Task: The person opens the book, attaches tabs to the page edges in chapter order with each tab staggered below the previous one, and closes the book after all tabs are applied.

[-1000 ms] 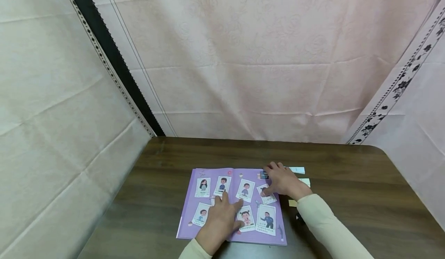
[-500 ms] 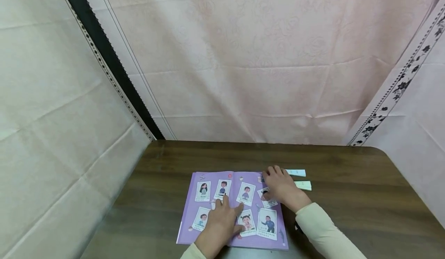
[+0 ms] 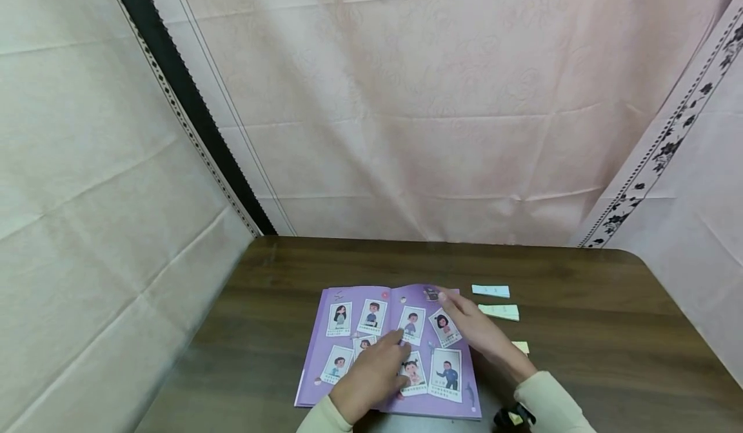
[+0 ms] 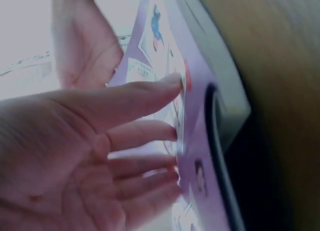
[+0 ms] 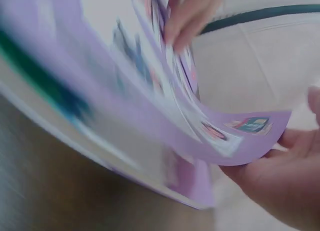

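Observation:
An open purple book (image 3: 342, 394) with printed portrait cards on its pages lies on the table. My left hand (image 3: 374, 370) rests on it near the centre fold, fingers extended; in the left wrist view its thumb and fingertips touch the page. At the upper right corner, my right hand (image 3: 478, 330) holds the right-hand page (image 5: 255, 146), which is lifted and curved away from the pages below. In the right wrist view that page bends over my right hand's fingers, partly hiding them.
Right of the book lie a blue paper strip (image 3: 490, 291), a green strip (image 3: 499, 312) and a yellow one (image 3: 521, 347), partly hidden. The brown wooden table (image 3: 232, 355) meets pale hanging cloth (image 3: 406, 130) at its back and sides.
The right-hand page's upper corner has come up off the book with my right hand. That hand has turned over, uncovering a portrait card and the yellow strip. My left hand's fingers bend slightly more.

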Motion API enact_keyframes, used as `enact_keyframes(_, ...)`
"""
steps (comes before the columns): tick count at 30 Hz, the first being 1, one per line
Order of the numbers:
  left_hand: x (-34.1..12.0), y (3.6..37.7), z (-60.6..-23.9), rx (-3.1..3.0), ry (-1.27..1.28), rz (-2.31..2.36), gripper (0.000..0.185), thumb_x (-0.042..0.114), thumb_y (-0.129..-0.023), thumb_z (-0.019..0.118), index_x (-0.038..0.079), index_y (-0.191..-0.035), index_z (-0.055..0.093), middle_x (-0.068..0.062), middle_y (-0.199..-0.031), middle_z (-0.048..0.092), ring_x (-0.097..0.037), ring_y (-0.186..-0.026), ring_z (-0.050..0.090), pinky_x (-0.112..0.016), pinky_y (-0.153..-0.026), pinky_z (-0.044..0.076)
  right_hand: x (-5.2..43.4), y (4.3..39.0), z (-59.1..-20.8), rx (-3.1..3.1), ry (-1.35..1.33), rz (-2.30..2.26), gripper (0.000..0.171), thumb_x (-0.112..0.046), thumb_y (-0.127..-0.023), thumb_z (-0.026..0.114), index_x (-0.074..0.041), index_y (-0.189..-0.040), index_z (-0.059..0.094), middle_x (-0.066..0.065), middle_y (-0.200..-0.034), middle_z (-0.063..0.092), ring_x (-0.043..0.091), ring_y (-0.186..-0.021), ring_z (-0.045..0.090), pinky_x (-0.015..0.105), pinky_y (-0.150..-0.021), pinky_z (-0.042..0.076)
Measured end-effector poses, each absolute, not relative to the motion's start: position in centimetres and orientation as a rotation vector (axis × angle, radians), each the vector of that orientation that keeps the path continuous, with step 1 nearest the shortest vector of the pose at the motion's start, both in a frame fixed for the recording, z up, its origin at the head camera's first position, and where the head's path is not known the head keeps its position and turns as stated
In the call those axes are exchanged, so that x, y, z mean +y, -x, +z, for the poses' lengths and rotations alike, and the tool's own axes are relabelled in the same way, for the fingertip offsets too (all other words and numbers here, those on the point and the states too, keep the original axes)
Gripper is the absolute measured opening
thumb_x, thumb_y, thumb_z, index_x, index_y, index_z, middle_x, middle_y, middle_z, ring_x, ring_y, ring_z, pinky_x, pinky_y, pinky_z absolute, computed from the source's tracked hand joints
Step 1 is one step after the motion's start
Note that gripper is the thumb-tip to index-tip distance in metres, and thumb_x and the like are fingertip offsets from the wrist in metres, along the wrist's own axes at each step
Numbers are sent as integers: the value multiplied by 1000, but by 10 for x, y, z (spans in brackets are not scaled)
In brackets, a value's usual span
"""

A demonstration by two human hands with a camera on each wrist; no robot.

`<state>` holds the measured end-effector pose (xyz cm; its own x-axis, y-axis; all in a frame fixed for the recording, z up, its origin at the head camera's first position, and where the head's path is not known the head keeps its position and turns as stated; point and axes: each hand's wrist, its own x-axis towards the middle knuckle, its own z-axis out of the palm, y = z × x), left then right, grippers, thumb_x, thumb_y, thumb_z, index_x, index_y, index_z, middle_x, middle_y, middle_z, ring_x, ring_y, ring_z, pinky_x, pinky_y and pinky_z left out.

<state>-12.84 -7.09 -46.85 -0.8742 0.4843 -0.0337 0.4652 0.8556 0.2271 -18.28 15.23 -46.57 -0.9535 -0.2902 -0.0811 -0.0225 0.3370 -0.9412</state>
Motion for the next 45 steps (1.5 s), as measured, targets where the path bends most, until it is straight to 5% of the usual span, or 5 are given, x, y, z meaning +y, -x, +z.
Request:
enact_keyframes(13, -62, 131, -484, 2337, -481, 1537, 64, 46, -113, 41, -3, -153, 51, -20, -154, 56, -34, -144, 51, -55, -121, 37, 148, 140, -492, 2131, 535, -1712, 58, -40, -117, 13, -18, -168, 27, 9, -175, 18, 36, -161, 5, 60, -127, 3)
enact_keyframes(19, -51, 130, -490, 2226, -260, 1807, 52, 44, -110, 53, -1, -131, 68, -13, -95, 69, -19, -89, 63, -29, -81, 50, 142, 133, -493, 2097, 527, -1728, 56, -41, -117, 14, -21, -166, 33, -3, -174, 22, 29, -162, 5, 50, -128, 2)
enact_keyframes(28, -84, 141, -487, 2163, 68, 2028, 22, 18, -99, 66, -3, -99, 73, -1, -85, 67, -13, -78, 59, -25, -69, 49, 124, 119, -492, 1976, 571, -1790, 59, -40, -117, 14, -15, -171, 10, 10, -177, 2, 31, -161, 0, 14, -118, 14)
enact_keyframes(35, -159, 172, -467, 2110, 102, 1945, 33, 23, -104, 67, -9, -111, 71, -3, -82, 72, -13, -69, 68, -28, -62, 56, 94, 109, -491, 2404, 786, -1222, 62, -28, -116, 31, -17, -171, 3, 4, -178, 4, 30, -163, 5, 56, -129, 6)
enact_keyframes(45, -217, 186, -459, 2386, 107, 1465, 30, 29, -98, 77, 0, -103, 77, -7, -83, 76, -18, -71, 68, -34, -67, 56, 69, 108, -487, 2512, 825, -870, 59, -32, -115, 32, -12, -169, 21, 5, -178, 11, 34, -163, 5, 67, -126, -2)
